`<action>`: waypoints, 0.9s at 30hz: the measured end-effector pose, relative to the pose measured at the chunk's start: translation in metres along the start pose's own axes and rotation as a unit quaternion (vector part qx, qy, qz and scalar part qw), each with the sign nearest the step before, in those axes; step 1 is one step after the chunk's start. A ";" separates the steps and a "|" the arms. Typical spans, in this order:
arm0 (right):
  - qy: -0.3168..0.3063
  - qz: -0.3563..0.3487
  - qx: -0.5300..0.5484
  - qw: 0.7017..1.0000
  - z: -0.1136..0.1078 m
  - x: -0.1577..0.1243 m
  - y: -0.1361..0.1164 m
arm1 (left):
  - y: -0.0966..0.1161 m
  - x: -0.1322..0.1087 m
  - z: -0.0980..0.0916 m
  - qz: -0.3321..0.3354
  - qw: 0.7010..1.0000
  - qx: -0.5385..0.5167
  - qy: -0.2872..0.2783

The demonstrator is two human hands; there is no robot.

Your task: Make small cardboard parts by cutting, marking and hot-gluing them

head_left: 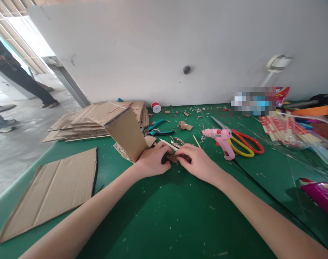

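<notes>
My left hand (152,160) and my right hand (197,160) meet at the middle of the green table (164,212). Both pinch a small brown cardboard piece (173,158) between their fingertips, low over the tabletop. A folded cardboard flap (127,132) stands just left of my left hand. Thin white sticks (169,144) and small metal scissors (177,140) lie right behind the hands.
A flat cardboard sheet (53,190) lies at the left front; stacked cardboard (80,124) sits behind it. A pink glue gun (220,138), red-and-yellow scissors (245,144), teal pliers (158,128), a red thread spool (155,107), packaged sticks (285,130) and a person's legs (23,82) are in view.
</notes>
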State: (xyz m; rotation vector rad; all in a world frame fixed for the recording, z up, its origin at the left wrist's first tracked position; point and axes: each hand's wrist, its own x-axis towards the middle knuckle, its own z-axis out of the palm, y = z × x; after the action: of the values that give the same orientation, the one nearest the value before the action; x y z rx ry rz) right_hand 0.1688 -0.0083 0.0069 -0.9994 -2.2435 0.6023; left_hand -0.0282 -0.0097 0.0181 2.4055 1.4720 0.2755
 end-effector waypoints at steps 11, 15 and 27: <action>0.010 0.010 0.013 1.000 0.002 0.000 -0.001 | 0.003 0.000 0.000 0.008 1.000 -0.002 0.001; 0.022 0.019 0.018 0.999 0.001 0.000 -0.003 | 0.001 -0.001 -0.001 0.022 1.000 -0.008 -0.012; 0.047 0.081 0.079 0.992 0.000 0.000 -0.005 | -0.001 0.001 0.002 0.013 1.000 -0.001 -0.003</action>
State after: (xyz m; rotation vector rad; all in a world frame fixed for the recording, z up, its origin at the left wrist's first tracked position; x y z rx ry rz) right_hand 0.1665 -0.0113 0.0094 -1.1115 -2.0116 0.7731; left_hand -0.0278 -0.0092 0.0160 2.4236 1.4366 0.2756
